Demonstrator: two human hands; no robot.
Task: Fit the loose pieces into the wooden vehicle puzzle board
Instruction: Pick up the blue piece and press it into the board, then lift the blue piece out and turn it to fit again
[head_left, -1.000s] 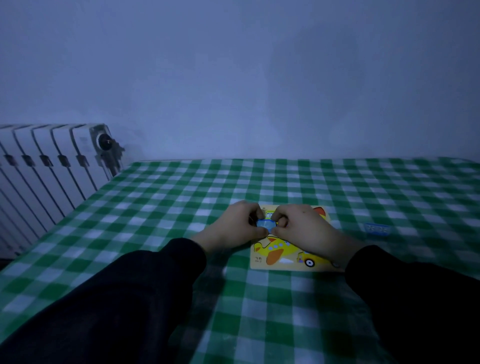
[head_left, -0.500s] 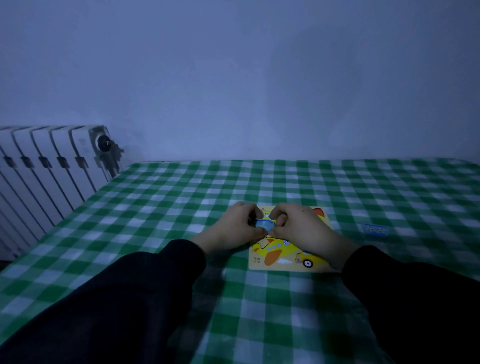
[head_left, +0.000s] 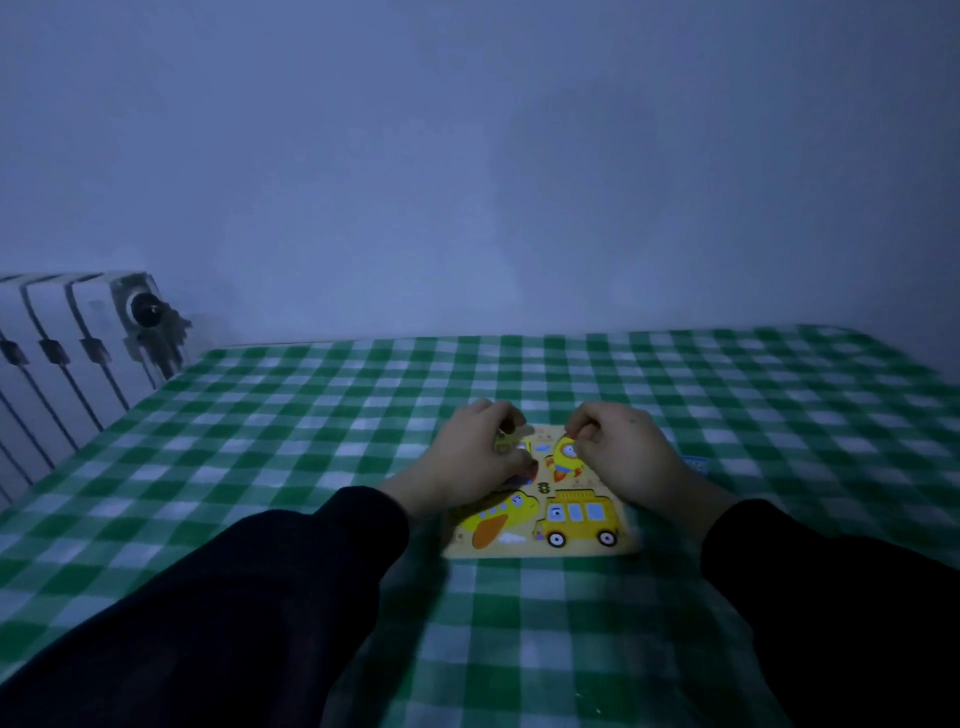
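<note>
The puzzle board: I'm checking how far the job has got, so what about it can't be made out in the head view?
- Far left corner of the puzzle board: covered by the left hand.
- Far right edge: covered by the right hand.
- Whether either hand's fingers hold a loose piece: curled, dim, blurred.
- Small blue object on the tablecloth: mostly behind the right wrist.
- Print on the board: too small.

One puzzle board (head_left: 540, 545) on one green-checked cloth (head_left: 311, 415). Vehicle pieces visible in board: four — one plane (head_left: 498, 517), one bus (head_left: 576, 522), one rocket (head_left: 566, 457), one partly hidden under left fingers. Hands: two, left hand (head_left: 467, 457), right hand (head_left: 623, 452). One small blue item (head_left: 693, 462) just beyond right hand. One radiator (head_left: 67, 353).
</note>
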